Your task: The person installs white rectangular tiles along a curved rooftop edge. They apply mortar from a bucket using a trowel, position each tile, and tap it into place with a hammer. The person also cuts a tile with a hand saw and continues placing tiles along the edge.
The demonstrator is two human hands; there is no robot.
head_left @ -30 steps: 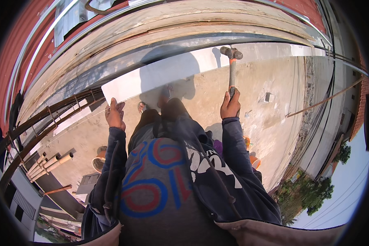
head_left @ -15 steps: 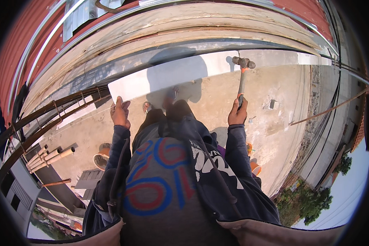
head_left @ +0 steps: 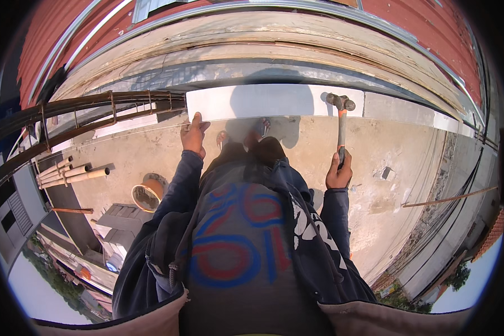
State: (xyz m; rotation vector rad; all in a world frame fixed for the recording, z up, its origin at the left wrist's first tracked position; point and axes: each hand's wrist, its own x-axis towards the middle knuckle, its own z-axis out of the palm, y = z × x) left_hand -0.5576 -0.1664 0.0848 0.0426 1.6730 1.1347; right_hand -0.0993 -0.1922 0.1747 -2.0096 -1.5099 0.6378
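A long white building block (head_left: pixel 215 103) lies across the far side in front of me, partly covered by my shadow. My left hand (head_left: pixel 194 135) is at its near left corner, fingers bent, one finger up on the edge; the underside of the grip is hidden. In my right hand (head_left: pixel 339 169) is a hammer (head_left: pixel 342 126), its fingers wrapped round the handle's lower end. The hammer's thick, dirty, double-faced head is over the block's right end; I cannot tell whether it touches. Against that end, another pale block (head_left: pixel 397 107) carries the row on to the right.
Rusty rebar caging (head_left: pixel 113 109) runs in from the left to the block. Weathered planks (head_left: pixel 218 53) lie beyond it, before a red corrugated sheet (head_left: pixel 425 28). Behind me at left are a bucket (head_left: pixel 147 195), bamboo poles (head_left: pixel 75 173) and stacked grey blocks (head_left: pixel 117 224). Cables hang at right.
The view has turned, so the scene sits more level and farther right. My right hand and the hammer have drawn slightly nearer to me. The left hand stays at the block's corner.
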